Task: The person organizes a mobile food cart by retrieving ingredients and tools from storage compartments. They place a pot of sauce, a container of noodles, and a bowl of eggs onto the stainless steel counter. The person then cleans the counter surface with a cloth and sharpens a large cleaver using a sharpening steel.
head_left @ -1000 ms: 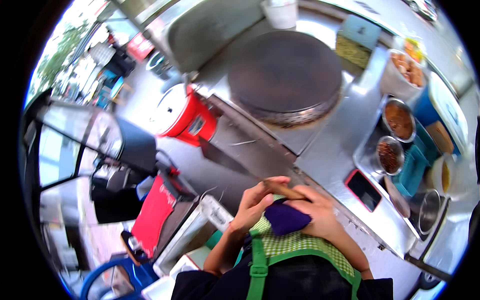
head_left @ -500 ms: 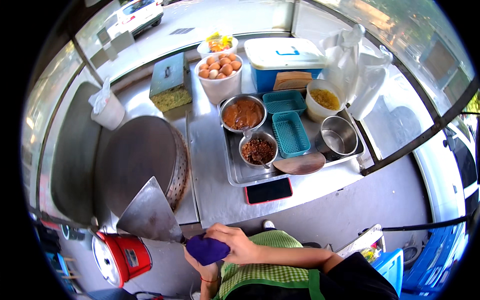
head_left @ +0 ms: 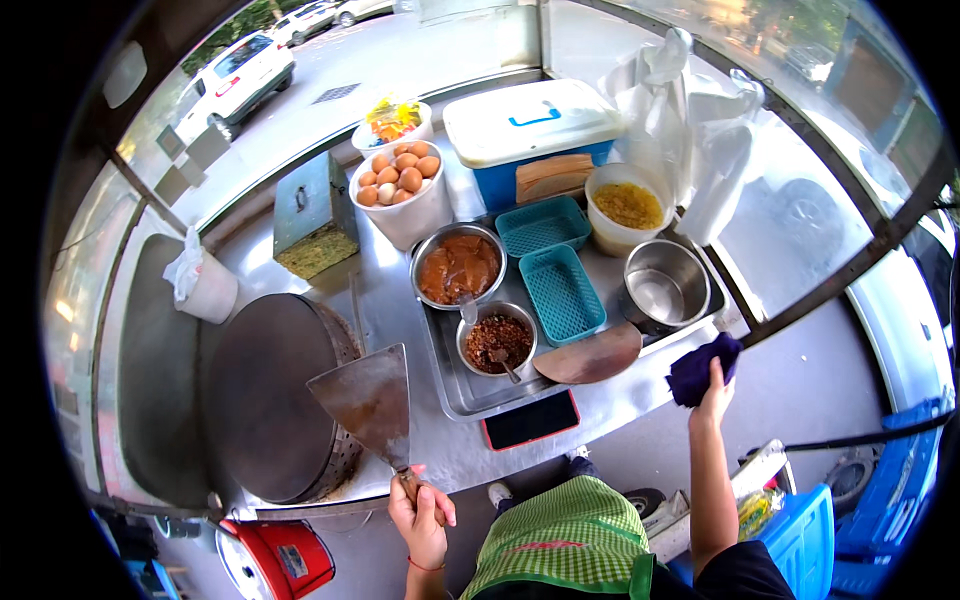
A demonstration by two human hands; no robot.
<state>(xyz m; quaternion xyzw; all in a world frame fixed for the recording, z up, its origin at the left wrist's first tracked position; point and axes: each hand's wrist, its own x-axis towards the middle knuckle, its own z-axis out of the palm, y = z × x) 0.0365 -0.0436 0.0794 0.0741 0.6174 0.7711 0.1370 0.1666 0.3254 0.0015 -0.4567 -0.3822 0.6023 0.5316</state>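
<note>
At bottom centre, my left hand (head_left: 419,515) grips the wooden handle of a wide metal scraper (head_left: 368,390), whose blade is raised beside the round dark griddle (head_left: 263,400). My right hand (head_left: 712,400) holds a bunched purple cloth (head_left: 700,372) at the right edge of the steel counter (head_left: 628,397). Between my hands lie a red-cased phone (head_left: 530,419) and, on a metal tray (head_left: 448,387), a curved wooden board (head_left: 590,355), a bowl of chilli flakes (head_left: 490,340), a bowl of brown sauce (head_left: 460,265), two teal baskets (head_left: 562,294) and a steel pot (head_left: 665,285).
Behind stand an egg bucket (head_left: 398,210), a lidded blue box (head_left: 530,130), a metal box (head_left: 305,210), a yellow-filled tub (head_left: 628,205), plastic bags (head_left: 680,130) and a white bin (head_left: 208,290). A red bucket (head_left: 288,560) and blue crates (head_left: 802,525) are below. Framed panels surround the counter.
My hands have moved apart: the right carried the purple cloth rightward, while the left kept the scraper, its blade tilted further right. The view has swung round onto the tray and bowls.
</note>
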